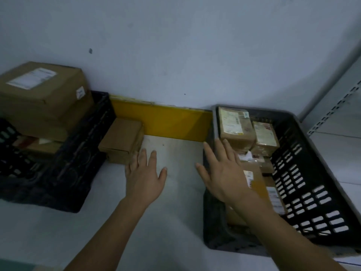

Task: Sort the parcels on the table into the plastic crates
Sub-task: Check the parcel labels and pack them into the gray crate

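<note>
One small cardboard box (122, 140) remains on the white worktop (175, 212), set against the right wall of the left black crate (84, 153) and close to the yellow strip (162, 122) at the foot of the wall. The left hand (144, 177) lies spread and flat, holding nothing, its fingertips (141, 153) at the box's near right corner; whether they touch it cannot be told. The right hand (220, 173) is also spread wide and empty, hovering over the near left rim of the right black crate (312, 182), which holds several small labelled parcels (236, 128). The left crate carries a large cardboard box (43, 94) with a white label, stacked above its rim on other parcels.

The small box looks light and stiff, with plain matt cardboard faces that should not slip. It is probably small enough for one hand: fingers over the top, thumb on the near face. Its left side sits tight against the crate, so drawing it rightwards first would free that side. The contents are unknown, so a gentle set-down seems wise.
</note>
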A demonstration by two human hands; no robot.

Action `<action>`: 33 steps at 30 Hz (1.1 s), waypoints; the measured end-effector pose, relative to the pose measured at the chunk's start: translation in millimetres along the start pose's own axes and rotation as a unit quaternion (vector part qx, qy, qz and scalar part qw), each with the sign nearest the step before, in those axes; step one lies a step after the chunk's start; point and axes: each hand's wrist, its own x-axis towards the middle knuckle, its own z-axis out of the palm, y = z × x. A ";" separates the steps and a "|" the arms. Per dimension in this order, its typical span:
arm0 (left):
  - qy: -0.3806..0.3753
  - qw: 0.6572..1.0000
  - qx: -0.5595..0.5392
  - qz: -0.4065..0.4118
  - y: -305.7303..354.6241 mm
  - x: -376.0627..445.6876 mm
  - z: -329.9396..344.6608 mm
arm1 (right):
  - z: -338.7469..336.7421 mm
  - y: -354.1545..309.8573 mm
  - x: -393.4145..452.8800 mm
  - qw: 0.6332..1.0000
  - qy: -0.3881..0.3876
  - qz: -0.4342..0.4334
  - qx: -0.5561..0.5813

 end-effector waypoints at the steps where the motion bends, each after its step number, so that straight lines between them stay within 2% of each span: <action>1: -0.003 1.000 0.004 -0.006 -19.1 1.4 -2.6 | 6.8 -20.7 6.4 1.000 -0.010 -0.005 0.001; 8: -0.026 0.998 0.008 -0.049 -136.7 25.9 -27.3 | 73.3 -144.2 54.0 0.996 -0.085 0.032 -0.003; 12: -0.050 0.996 -0.055 -0.050 -166.0 44.7 -27.0 | 101.2 -181.3 74.7 0.990 -0.130 0.049 -0.022; 14: -0.059 0.996 -0.053 -0.046 -171.4 61.1 -23.0 | 108.3 -191.3 85.7 0.988 -0.143 0.052 -0.027; 17: -0.081 0.995 -0.036 -0.044 -172.3 90.2 -15.7 | 118.1 -193.9 102.0 0.985 -0.160 0.061 -0.031; 22: -0.132 0.987 -0.018 -0.090 -170.1 131.6 8.3 | 139.6 -179.5 126.3 0.984 -0.162 0.070 -0.010; 31: -0.186 0.966 0.056 -0.170 -178.7 187.0 47.6 | 183.6 -154.8 146.2 0.981 -0.180 0.068 0.035; 33: -0.179 0.966 0.074 -0.173 -181.7 193.8 53.5 | 190.2 -153.2 145.4 0.978 -0.189 0.071 0.043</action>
